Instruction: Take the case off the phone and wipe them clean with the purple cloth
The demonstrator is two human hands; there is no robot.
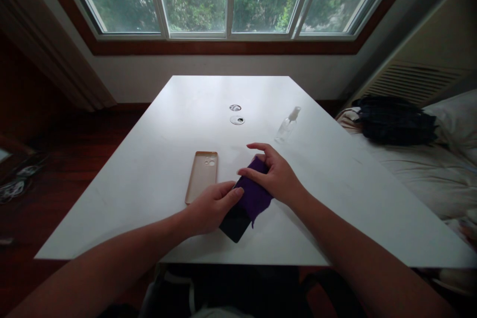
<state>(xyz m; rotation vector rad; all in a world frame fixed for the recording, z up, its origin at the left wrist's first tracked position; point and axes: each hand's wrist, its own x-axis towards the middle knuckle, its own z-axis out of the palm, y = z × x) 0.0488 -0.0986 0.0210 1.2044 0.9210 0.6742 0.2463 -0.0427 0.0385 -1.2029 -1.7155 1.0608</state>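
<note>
A dark phone [235, 226] is held tilted above the near part of the white table [130, 179]. My left hand [212, 206] grips its left side, thumb on top. Over the phone's upper part lies a purple cloth [255, 196], its ragged edge hanging off the right side. My right hand [274, 174] pinches the cloth around the phone's far end, with the thumb on top and the index finger stretched out. Just left of the hands rests a tan phone case [203, 176], its camera cutouts at the far end. The cloth hides much of the phone.
A clear spray bottle [287, 125] is on the table, beyond my right hand. Two round grommets [237, 119] are set in the tabletop further back. To the right is a bed [402, 164] with a dark bundle [397, 119]; cables [17, 186] lie on the floor at left.
</note>
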